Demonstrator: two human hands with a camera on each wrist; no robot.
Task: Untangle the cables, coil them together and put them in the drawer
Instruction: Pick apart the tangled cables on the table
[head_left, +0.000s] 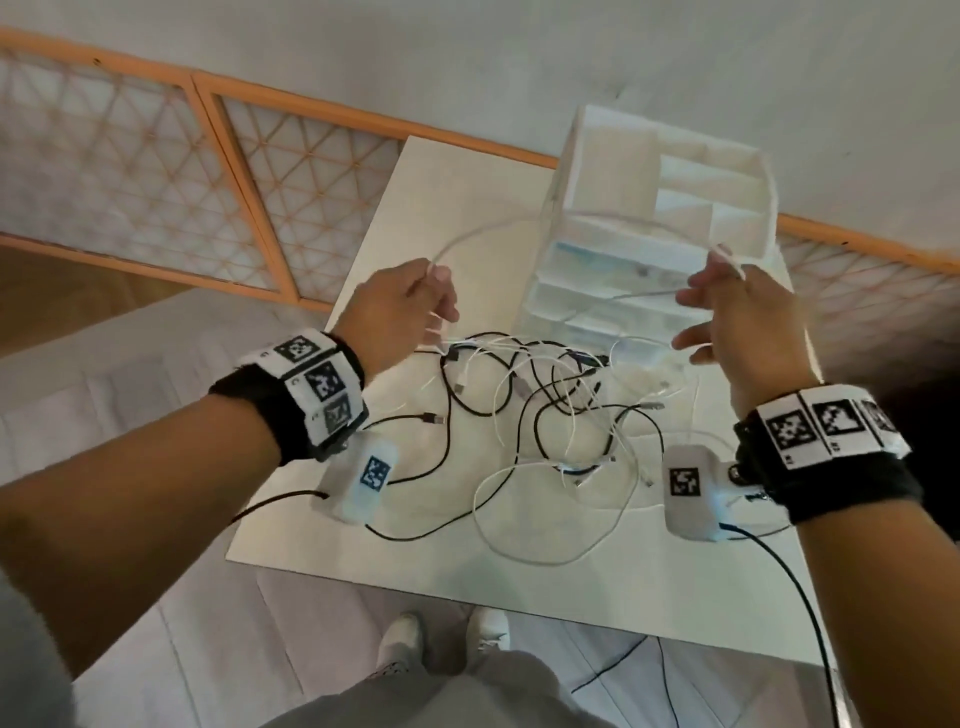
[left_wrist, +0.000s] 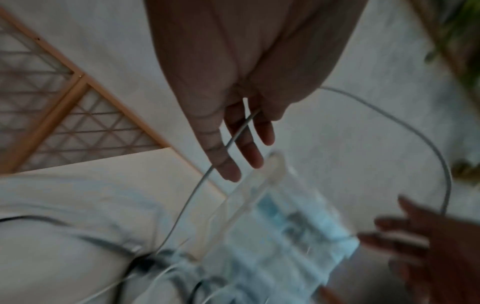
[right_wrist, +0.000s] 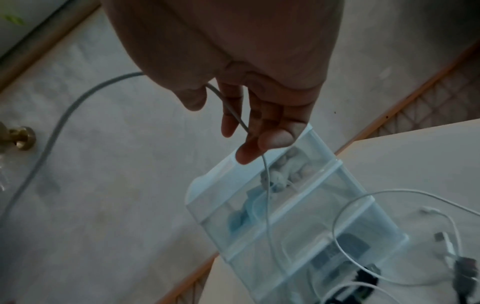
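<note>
Both wrists up at mid-frame, left hand (head_left: 410, 306) and right hand (head_left: 737, 306) each pinch the white cable (head_left: 561, 218) arching above the table's tangle (head_left: 545, 405): better draw slowly, keeping it clear of the drawer unit (head_left: 649, 208).

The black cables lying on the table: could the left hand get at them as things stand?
Probably yes, but not freely. The black cables lie just below the left hand with nothing between. However, that hand pinches a white cable stretched across to the right hand, so it would likely have to drop that first.
</note>
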